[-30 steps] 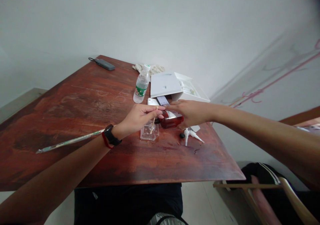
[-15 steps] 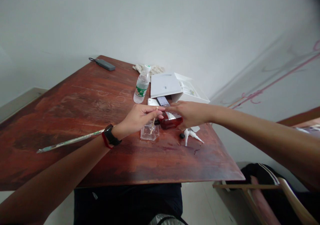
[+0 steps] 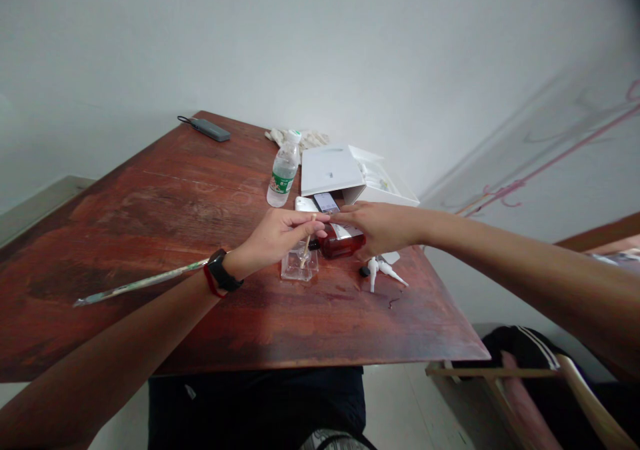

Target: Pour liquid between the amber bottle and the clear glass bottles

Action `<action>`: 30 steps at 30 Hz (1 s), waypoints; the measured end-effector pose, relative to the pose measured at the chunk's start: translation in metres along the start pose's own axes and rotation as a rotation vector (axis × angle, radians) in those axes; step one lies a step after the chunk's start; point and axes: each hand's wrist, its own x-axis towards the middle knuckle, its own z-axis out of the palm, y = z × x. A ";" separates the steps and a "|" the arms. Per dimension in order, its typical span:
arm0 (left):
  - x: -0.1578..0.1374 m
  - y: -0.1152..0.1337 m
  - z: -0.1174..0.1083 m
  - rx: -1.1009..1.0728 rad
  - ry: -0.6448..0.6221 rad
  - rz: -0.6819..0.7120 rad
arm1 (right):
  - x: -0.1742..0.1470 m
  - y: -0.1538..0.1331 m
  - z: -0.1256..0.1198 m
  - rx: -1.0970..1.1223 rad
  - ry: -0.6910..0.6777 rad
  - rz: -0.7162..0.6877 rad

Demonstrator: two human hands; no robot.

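So from my end, my left hand (image 3: 283, 235) has the stick (image 3: 308, 245) pinched near its top between thumb and fingers, slanting down so the low end sits in the clear dish (image 3: 299, 274) on the near side of the table (image 3: 170, 223). My right hand (image 3: 384, 229) looks closed round the right end of the red bottle (image 3: 341, 246), which is tipped on its side with the dark neck pointing left, right by the dish. The palm hides part of that hold, so I can't tell how firm it is.

Handling-wise, I'd guess the stick is next to nothing in weight, stiff but snappable, so a light pinch high up is plenty. The red bottle should be the heavy one. It's smooth and shiny, so probably slick if wet, and I can't tell how full it is. I'd hold it round the body, back from the neck, with the thumb on the near side. The dish could be glass or hard plastic, no idea, but I'd treat it as breakable and only touch the rim. White nozzles (image 3: 383, 273) lie just to the right, clear of both hands.
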 end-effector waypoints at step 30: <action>-0.001 0.001 -0.001 0.007 -0.001 0.018 | 0.001 -0.007 -0.006 -0.102 -0.009 -0.008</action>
